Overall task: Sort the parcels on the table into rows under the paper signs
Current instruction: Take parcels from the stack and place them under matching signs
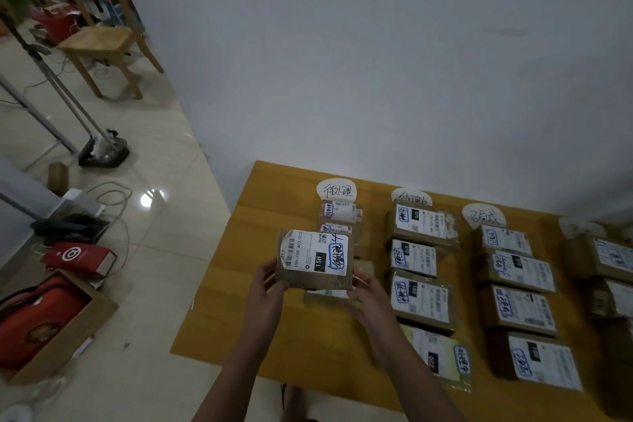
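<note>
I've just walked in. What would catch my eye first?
A brown parcel with a big white label, held up between the left hand and right hand over the leftmost row. Beside it, rows of labelled parcels line the yellow table under handwritten paper signs. On the floor at left, a red bag sits in an open cardboard box.

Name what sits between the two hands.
A brown parcel labelled 15H, gripped at its sides by the left hand and right hand, seen in the head view.
</note>
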